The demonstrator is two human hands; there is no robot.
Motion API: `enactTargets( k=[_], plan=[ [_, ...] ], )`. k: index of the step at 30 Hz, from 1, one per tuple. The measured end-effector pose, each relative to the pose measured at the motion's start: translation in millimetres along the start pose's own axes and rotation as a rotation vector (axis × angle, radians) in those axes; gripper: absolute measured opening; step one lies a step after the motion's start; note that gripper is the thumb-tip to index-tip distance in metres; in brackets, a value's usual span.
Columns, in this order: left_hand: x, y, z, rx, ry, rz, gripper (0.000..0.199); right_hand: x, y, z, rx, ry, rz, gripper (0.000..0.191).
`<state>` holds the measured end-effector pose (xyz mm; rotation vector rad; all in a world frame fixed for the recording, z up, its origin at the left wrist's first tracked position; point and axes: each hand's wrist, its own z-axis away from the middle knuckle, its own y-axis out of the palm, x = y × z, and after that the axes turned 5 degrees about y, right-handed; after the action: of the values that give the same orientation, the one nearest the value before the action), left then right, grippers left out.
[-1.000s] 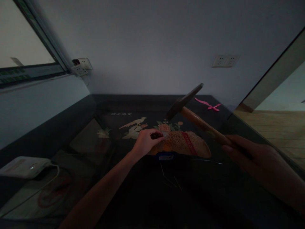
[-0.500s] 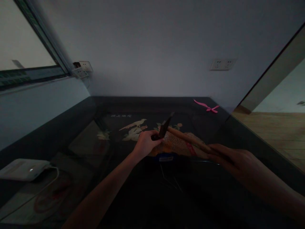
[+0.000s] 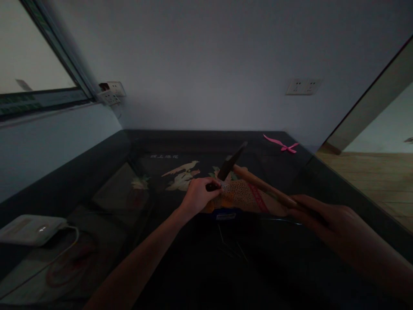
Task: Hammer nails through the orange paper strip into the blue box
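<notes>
My right hand (image 3: pixel 322 219) grips the wooden handle of a hammer (image 3: pixel 264 187). Its dark head is raised at a tilt just above and right of the fingertips of my left hand (image 3: pixel 200 194). Those fingers are closed in a pinch at the top of a tan, dark-dotted block or package (image 3: pixel 240 194) with a red band and a blue label. Whatever the pinch holds is too small and dark to make out. Thin metal pieces (image 3: pixel 222 234) lie on the dark tabletop in front of the package.
A white device (image 3: pixel 32 229) with a cable rests at the left of the glossy table (image 3: pixel 180 275). At the far right corner lies a pink ribbon (image 3: pixel 284 146). Wall sockets (image 3: pixel 303 86) are behind, and a window (image 3: pixel 35 47) is at the upper left.
The hammer has lifted up and to the right, away from my left fingertips, and my right hand has shifted slightly right. My left hand has stayed nearly in place.
</notes>
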<state>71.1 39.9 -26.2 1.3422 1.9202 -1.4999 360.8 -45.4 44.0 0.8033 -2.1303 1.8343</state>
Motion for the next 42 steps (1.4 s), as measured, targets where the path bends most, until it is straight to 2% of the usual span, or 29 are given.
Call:
enactTargets(
  k=[6,12,17,24,31,37,42],
  plan=[
    [0,-0.1,0,0.018,-0.04,-0.047,0.009,-1,3,0,0.057,-0.005,-0.012,0.031],
    [-3,-0.9,-1,0.011,-0.018,-0.053,0.009,2,3,2,-0.027,0.027,-0.061,0.032],
    [-4,-0.9,0,0.026,-0.026,-0.092,0.009,-4,9,2,0.059,0.034,-0.074,0.032],
    [-1,0.1,0,0.011,-0.009,-0.052,0.012,0,3,6,-0.045,0.076,-0.075,0.037],
    [-1,-0.2,0,0.033,-0.039,-0.077,0.008,-7,14,8,0.019,0.046,-0.061,0.03],
    [1,0.5,0,0.016,0.001,-0.082,0.007,1,3,5,-0.065,0.022,-0.053,0.033],
    [3,0.4,0,0.038,-0.045,-0.111,0.007,-4,6,4,0.05,-0.037,0.026,0.036]
  ],
)
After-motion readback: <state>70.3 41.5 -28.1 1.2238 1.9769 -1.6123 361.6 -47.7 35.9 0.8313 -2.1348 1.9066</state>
